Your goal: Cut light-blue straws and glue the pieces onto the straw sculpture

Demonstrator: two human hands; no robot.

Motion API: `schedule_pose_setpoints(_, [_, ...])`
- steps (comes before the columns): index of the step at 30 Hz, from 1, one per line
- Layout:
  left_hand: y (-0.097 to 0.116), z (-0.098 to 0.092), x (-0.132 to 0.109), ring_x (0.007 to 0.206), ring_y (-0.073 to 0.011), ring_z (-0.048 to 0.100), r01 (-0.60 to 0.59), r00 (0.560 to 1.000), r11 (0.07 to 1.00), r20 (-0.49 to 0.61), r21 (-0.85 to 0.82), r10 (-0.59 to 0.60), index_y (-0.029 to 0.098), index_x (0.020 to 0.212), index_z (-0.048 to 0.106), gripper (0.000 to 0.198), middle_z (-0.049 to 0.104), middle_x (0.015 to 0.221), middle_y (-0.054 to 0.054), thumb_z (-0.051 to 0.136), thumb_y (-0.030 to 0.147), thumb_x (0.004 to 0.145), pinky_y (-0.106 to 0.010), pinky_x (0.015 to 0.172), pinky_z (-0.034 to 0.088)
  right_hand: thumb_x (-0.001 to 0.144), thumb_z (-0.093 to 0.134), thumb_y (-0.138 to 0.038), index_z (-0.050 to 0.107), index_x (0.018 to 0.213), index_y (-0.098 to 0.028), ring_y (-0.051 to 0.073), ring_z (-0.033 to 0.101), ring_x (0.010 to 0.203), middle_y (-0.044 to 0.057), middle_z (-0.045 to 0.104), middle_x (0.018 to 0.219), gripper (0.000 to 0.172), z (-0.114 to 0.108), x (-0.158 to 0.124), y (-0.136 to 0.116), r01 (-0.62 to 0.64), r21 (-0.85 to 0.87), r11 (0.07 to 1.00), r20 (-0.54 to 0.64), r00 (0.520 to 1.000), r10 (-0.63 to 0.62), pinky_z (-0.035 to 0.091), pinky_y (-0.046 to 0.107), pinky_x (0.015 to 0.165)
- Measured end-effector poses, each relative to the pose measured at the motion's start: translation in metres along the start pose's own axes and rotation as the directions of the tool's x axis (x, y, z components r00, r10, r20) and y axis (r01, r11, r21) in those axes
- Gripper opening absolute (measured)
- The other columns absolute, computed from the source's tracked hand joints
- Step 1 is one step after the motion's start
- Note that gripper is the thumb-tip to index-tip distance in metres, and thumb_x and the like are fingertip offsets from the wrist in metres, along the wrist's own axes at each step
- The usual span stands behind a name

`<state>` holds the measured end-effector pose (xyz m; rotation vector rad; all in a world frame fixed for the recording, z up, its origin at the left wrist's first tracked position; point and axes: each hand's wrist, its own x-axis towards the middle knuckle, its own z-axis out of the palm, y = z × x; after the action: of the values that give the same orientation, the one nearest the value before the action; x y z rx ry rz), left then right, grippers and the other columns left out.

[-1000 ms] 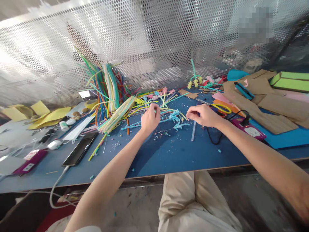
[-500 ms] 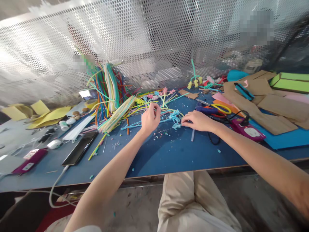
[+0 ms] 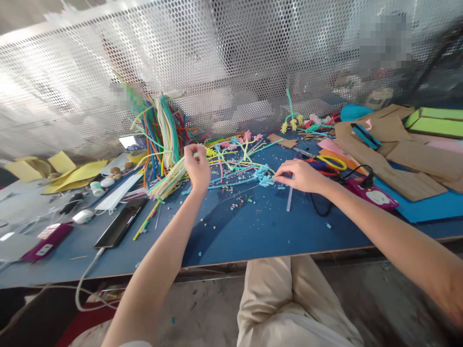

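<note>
My left hand [image 3: 197,166] is raised over the blue table [image 3: 253,231], fingers curled in a pinch at the end of a bundle of pale yellow pipe cleaners [image 3: 172,177]. What it pinches is too small to name. My right hand [image 3: 298,174] rests low on the table with its fingers pinched on a light blue curled pipe-cleaner piece [image 3: 265,179]. A heap of loose coloured pipe cleaners [image 3: 231,159] lies between and behind the hands. A tall upright bunch of coloured pipe cleaners [image 3: 162,130] leans against the perforated metal screen.
A black phone [image 3: 121,221] on a white cable lies at the left, with a purple device [image 3: 45,241] further left. A glue stick [image 3: 290,195], scissors [image 3: 331,164], a magenta device [image 3: 372,193], brown cardboard [image 3: 398,154] and coloured foam sheets are at the right. Small scraps litter the table.
My left hand has moved left and up, from the middle of the heap to the yellow bundle. My right hand slid left to the blue piece and stays there.
</note>
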<state>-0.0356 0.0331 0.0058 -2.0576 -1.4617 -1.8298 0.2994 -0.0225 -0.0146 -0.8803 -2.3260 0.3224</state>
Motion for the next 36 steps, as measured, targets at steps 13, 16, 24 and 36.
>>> schedule_pose_setpoints(13, [0.070, 0.013, -0.043, 0.090, -0.0176, 0.065, -0.352, 0.875, 0.915, 0.415, 0.197, 0.247, 0.024, 0.109, 0.069, 0.025, 0.075, 0.100, -0.003, 0.048, 0.036, 0.102, -0.032, 0.089, 0.046, 0.092, 0.064, -0.039, 0.070, 0.081, -0.024, 0.018, 0.057, 0.074, 0.000, 0.070, 0.077, 0.019, 0.001, 0.000, 0.001, -0.008, -0.035, 0.999, -0.181, 0.984, 0.002, 0.038, 0.036, 0.080])
schedule_pose_setpoints(16, [0.072, 0.016, -0.048, 0.090, -0.0184, 0.065, -0.375, 0.842, 0.907, 0.479, 0.190, 0.248, 0.023, 0.104, 0.071, 0.033, 0.076, 0.093, -0.003, 0.040, 0.035, 0.105, -0.033, 0.089, 0.045, 0.092, 0.065, -0.039, 0.071, 0.083, -0.024, 0.017, 0.056, 0.072, 0.001, 0.070, 0.077, 0.018, 0.001, 0.000, 0.001, 0.001, -0.028, 1.000, -0.207, 0.978, -0.007, 0.039, 0.035, 0.079])
schedule_pose_setpoints(24, [0.068, 0.022, -0.052, 0.100, -0.0208, 0.067, -0.466, 0.740, 0.879, 0.590, 0.103, 0.323, 0.025, 0.111, 0.071, 0.031, 0.076, 0.106, -0.004, 0.054, 0.047, 0.099, -0.037, 0.093, 0.047, 0.093, 0.064, -0.040, 0.071, 0.083, -0.024, 0.018, 0.055, 0.072, 0.002, 0.070, 0.078, 0.019, 0.001, -0.001, -0.002, 0.020, -0.031, 0.999, -0.233, 0.972, -0.027, 0.039, 0.036, 0.079])
schedule_pose_setpoints(36, [0.057, 0.032, -0.060, 0.093, -0.0154, 0.072, -0.444, 0.709, 0.895, 0.598, -0.032, 0.374, 0.024, 0.108, 0.073, 0.028, 0.077, 0.103, -0.003, 0.051, 0.040, 0.102, -0.028, 0.085, 0.055, 0.090, 0.061, -0.034, 0.068, 0.078, -0.024, 0.018, 0.056, 0.072, 0.001, 0.068, 0.075, 0.017, -0.002, -0.003, -0.006, 0.022, 0.005, 1.000, -0.213, 0.977, -0.020, 0.039, 0.036, 0.079])
